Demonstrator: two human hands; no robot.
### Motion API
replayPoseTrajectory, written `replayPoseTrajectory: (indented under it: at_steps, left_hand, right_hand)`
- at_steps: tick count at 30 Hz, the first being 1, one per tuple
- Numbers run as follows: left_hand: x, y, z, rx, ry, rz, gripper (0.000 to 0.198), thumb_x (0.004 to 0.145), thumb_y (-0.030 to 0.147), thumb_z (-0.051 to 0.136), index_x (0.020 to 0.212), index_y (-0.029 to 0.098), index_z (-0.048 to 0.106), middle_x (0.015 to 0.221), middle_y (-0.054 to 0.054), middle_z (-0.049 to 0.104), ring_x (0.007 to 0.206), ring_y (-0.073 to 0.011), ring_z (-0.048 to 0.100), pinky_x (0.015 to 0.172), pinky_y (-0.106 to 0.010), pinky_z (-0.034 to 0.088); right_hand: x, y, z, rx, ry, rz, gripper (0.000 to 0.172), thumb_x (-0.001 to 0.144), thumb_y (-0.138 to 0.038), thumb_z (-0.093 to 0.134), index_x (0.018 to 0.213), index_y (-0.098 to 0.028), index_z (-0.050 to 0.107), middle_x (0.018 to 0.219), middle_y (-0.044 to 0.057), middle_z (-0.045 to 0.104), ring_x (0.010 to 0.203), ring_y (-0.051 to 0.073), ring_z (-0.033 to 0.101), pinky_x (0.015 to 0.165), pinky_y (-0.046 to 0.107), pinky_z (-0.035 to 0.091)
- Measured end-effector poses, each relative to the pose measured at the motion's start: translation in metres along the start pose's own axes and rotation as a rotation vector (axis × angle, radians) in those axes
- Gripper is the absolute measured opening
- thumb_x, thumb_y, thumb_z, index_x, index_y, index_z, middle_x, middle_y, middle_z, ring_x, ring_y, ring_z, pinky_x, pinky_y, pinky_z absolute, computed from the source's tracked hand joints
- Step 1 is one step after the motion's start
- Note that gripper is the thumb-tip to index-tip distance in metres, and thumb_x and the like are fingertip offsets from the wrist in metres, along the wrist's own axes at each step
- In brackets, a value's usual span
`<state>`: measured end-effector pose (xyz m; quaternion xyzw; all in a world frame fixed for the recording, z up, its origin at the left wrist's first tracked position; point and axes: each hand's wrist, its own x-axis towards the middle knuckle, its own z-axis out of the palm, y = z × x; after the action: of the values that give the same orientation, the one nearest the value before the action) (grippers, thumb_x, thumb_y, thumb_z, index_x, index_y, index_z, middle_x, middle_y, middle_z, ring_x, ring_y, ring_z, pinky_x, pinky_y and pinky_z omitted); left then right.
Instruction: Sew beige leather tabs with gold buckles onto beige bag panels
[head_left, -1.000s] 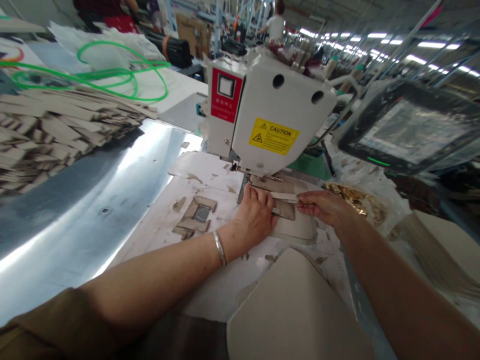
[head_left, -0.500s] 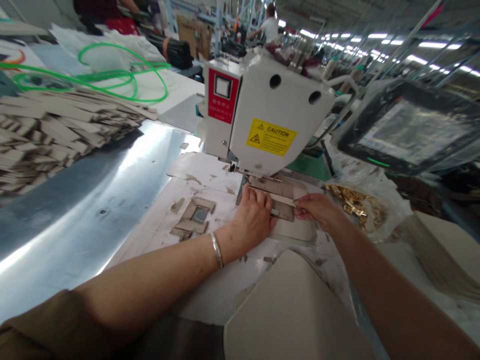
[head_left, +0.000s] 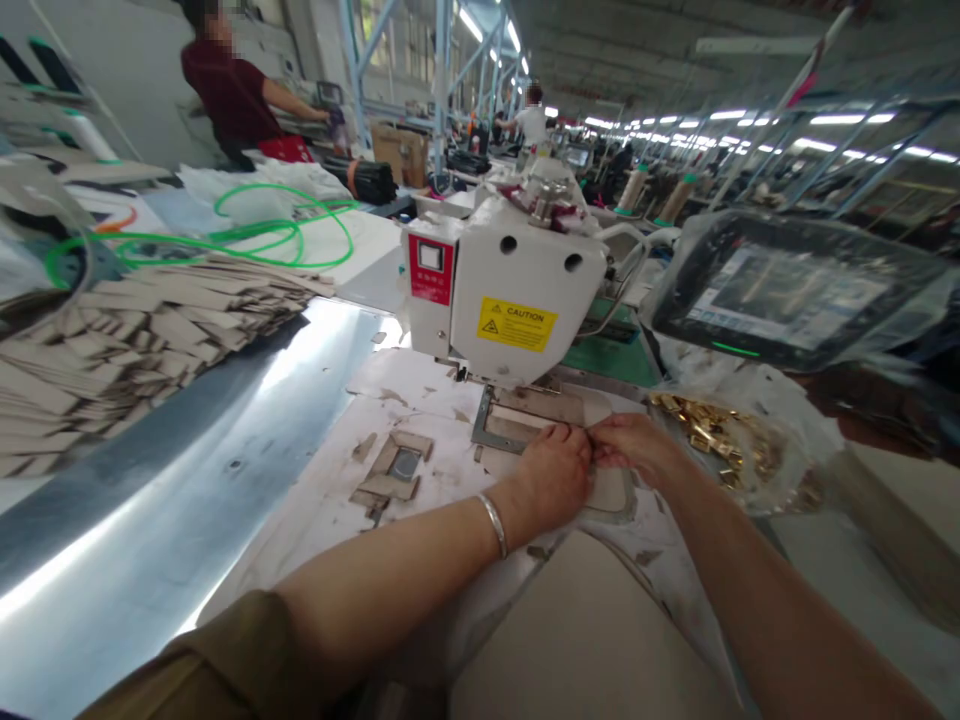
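My left hand (head_left: 556,475), with a silver bangle at its wrist, is closed at the right end of a pale beige strip (head_left: 519,421). My right hand (head_left: 631,447) pinches at the same end, its fingertips meeting those of my left hand. The grip itself is partly hidden by my fingers. The strip lies within a dark metal clamp frame (head_left: 489,436) under the head of a white sewing machine (head_left: 517,275). Beneath my hands shows a beige panel (head_left: 611,492) with rounded corners.
Left of my hands is a taped square guide (head_left: 391,467). Many beige strips (head_left: 150,340) are heaped at far left. A bag of gold metal fittings (head_left: 716,435) and a wrapped control screen (head_left: 787,285) stand right. A large beige panel (head_left: 592,640) lies nearest me. A co-worker (head_left: 232,90) stands behind.
My left hand has moved right along the clamp frame to join my right hand, uncovering the frame's left side. My right hand stays near the strip's right end. The view has tilted up.
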<state>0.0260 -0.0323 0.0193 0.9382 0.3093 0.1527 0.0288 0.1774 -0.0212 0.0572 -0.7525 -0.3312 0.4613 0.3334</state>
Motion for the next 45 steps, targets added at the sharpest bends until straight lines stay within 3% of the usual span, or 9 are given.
replayPoseTrajectory:
  at_steps: [3,6,11,16,21,29,35,45]
  left_hand:
    - [0.001,0.004,-0.003,-0.008,0.009,-0.011,0.035,0.093,0.036,0.051,0.115,0.009,0.058,0.11,-0.012,0.059,0.107,-0.026,0.052,0.097,-0.039,0.041]
    - [-0.003,-0.001,-0.01,0.012,0.001,-0.033,0.035,0.094,0.036,0.05,0.112,0.009,0.061,0.109,-0.013,0.061,0.104,-0.027,0.054,0.094,-0.04,0.044]
    - [-0.032,-0.033,-0.025,0.057,0.024,-0.148,0.034,0.091,0.041,0.055,0.102,0.011,0.064,0.104,-0.012,0.063,0.103,-0.0268,0.056,0.096,-0.04,0.044]
    - [-0.061,-0.057,-0.027,0.085,0.086,-0.172,0.041,0.092,0.041,0.055,0.118,0.009,0.058,0.113,-0.012,0.061,0.111,-0.0252,0.054,0.106,-0.038,0.039]
    - [-0.063,-0.057,-0.018,0.075,0.118,-0.151,0.04,0.092,0.036,0.056,0.122,0.009,0.054,0.119,-0.013,0.059,0.115,-0.0251,0.052,0.107,-0.038,0.039]
    - [-0.06,-0.061,-0.023,0.061,0.11,-0.118,0.033,0.089,0.031,0.06,0.114,0.01,0.058,0.112,-0.01,0.06,0.107,-0.0253,0.054,0.102,-0.037,0.042]
    - [-0.065,-0.069,-0.03,0.069,0.089,-0.135,0.026,0.09,0.03,0.057,0.109,0.012,0.058,0.109,-0.011,0.06,0.107,-0.0257,0.054,0.1,-0.038,0.043]
    - [-0.087,-0.1,-0.051,0.072,0.034,-0.176,0.022,0.088,0.033,0.058,0.101,0.015,0.059,0.101,-0.01,0.062,0.101,-0.0266,0.058,0.104,-0.042,0.039]
  right_hand:
    - [0.0,0.001,-0.003,0.008,-0.058,-0.009,0.017,0.076,0.0,0.063,0.067,-0.013,0.059,0.053,0.002,0.063,0.048,0.012,0.06,0.051,0.021,0.055]
    - [0.001,0.001,-0.003,-0.038,-0.022,-0.009,0.02,0.076,0.001,0.061,0.065,-0.014,0.057,0.05,0.001,0.061,0.045,0.011,0.059,0.048,0.02,0.053]
    - [0.002,-0.001,0.002,-0.102,0.002,0.001,0.019,0.075,-0.002,0.064,0.063,-0.015,0.056,0.047,0.0,0.059,0.043,0.011,0.058,0.046,0.021,0.052]
    - [0.0,-0.001,0.001,-0.094,-0.003,0.023,0.018,0.072,-0.008,0.068,0.063,-0.017,0.055,0.047,-0.002,0.058,0.042,0.011,0.057,0.047,0.022,0.051]
    - [0.002,0.004,-0.002,-0.109,-0.02,0.042,0.017,0.075,-0.014,0.069,0.064,-0.017,0.056,0.049,-0.003,0.059,0.041,0.01,0.056,0.047,0.021,0.049]
    - [0.006,0.002,-0.004,-0.133,-0.03,0.086,0.014,0.081,-0.014,0.062,0.068,-0.015,0.057,0.05,-0.002,0.06,0.039,0.009,0.055,0.042,0.019,0.042]
    - [0.004,-0.009,0.01,-0.152,-0.055,0.144,0.017,0.082,-0.014,0.059,0.065,-0.014,0.057,0.05,0.0,0.06,0.038,0.008,0.053,0.042,0.018,0.04]
    - [0.006,-0.026,0.051,-0.195,-0.107,0.157,0.02,0.084,-0.015,0.057,0.065,-0.013,0.058,0.047,0.0,0.059,0.033,0.007,0.049,0.036,0.018,0.035]
